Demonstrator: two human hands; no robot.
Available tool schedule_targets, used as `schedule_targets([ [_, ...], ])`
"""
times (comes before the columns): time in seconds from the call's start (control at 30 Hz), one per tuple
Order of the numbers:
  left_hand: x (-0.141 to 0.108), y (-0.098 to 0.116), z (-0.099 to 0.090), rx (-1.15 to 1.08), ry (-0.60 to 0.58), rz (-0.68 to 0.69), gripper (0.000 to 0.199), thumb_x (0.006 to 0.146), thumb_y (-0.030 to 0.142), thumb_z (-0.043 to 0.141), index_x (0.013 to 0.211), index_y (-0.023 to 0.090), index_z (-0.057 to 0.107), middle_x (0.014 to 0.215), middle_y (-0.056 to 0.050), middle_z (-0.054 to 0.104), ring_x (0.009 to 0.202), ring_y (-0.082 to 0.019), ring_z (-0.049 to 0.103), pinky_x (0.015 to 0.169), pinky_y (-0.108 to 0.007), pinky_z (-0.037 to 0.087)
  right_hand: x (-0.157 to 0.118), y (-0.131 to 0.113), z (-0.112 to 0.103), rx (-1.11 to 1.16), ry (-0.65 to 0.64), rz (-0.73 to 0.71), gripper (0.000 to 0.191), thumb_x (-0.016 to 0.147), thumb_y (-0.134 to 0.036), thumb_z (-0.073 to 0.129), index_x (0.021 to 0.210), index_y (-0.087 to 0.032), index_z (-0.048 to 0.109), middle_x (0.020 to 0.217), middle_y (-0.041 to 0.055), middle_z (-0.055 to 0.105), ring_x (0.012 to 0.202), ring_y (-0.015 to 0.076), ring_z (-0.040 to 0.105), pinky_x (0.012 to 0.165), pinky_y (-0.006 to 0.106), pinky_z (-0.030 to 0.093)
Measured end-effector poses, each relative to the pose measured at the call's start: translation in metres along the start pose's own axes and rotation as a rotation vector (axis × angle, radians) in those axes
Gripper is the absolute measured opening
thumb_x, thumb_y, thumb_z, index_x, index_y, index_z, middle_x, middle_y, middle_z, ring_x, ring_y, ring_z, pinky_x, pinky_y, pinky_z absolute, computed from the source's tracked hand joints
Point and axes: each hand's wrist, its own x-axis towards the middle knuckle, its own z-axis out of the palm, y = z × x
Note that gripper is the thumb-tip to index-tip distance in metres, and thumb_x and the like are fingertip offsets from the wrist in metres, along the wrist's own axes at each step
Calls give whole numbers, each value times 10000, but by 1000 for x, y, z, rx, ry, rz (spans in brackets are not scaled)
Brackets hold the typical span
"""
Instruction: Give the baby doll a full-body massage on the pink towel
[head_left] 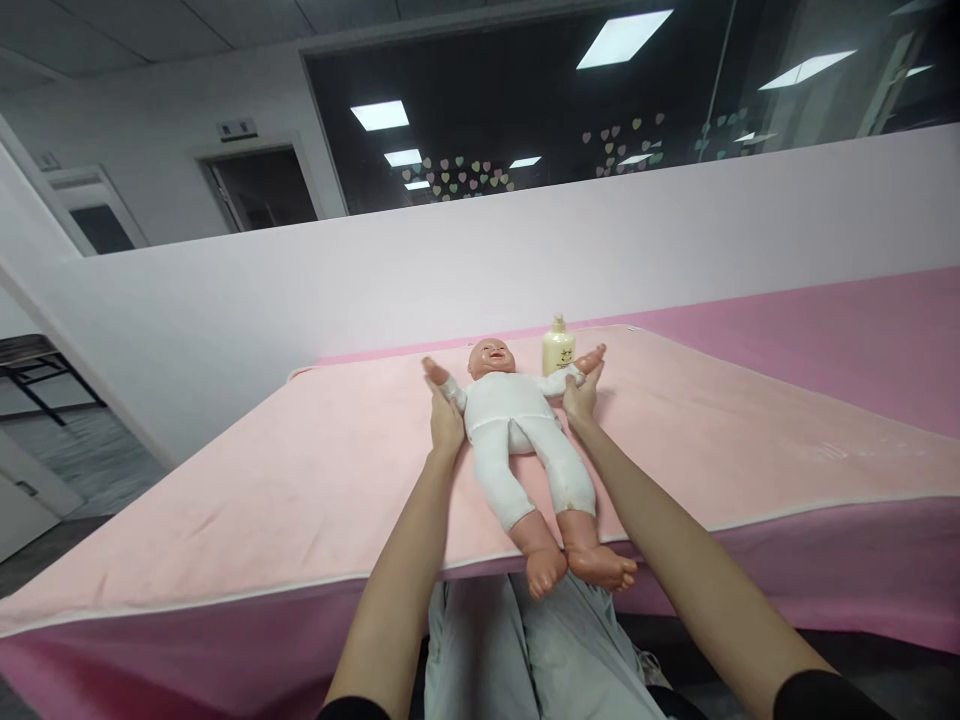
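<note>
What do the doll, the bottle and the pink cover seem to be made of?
Doll: head and feet look like smooth, slightly glossy plastic or vinyl; the white suit looks like matte knit cloth. Bottle: probably cream plastic, faint sheen. Cover: soft matte fabric, likely towelling, with a stitched pale edge.

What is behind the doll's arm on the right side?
A pale yellow bottle stands behind the doll, by the right hand holding that arm. Its base is hidden; the pink towel lies beneath.

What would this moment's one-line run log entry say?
left hand: holds baby doll arm | right hand: holds other arm | lotion bottle: behind
</note>
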Motion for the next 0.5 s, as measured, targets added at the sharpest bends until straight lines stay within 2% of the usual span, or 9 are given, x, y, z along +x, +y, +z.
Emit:
schedule_targets([
  [0.1,-5,10,-3,204,-167,155,621,860,273,415,1432,311,178,1378,-91,402,1176,-256,460,942,-375,389,-6,-8,0,-159,-173,-232,661,787,-151,359,1431,-227,235,1159,97,502,1050,225,492,894,339,413],
  [0.17,-6,14,-4,323,-204,196,557,858,230,407,1388,362,298,1388,-69,382,1189,-267,432,968,-397,361,-9,-12,0,-284,-329,-334,617,760,-82,366,1349,-259,422,1047,83,509,983,211,492,869,309,413],
  [0.27,-6,16,-4,378,-199,202,542,867,182,344,1373,374,331,1378,-80,379,1171,-276,431,966,-417,353,-11,-16,1,-409,-456,-415,609,730,-13,372,1234,-299,556,996,71,481,960,194,469,833,271,414],
  [0.4,-5,14,-3,383,-190,235,558,865,167,320,1378,389,312,1333,-103,394,1129,-279,455,941,-420,365,-10,-15,1,-412,-453,-424,638,711,23,358,1205,-314,578,1022,64,475,995,187,453,869,276,399],
  [0.5,-5,12,-3,338,-165,197,556,871,201,331,1400,362,271,1276,-119,427,1102,-267,476,905,-387,392,-9,-13,1,-361,-427,-402,614,716,-1,367,1208,-299,580,1035,66,503,1030,202,452,914,312,387],
])
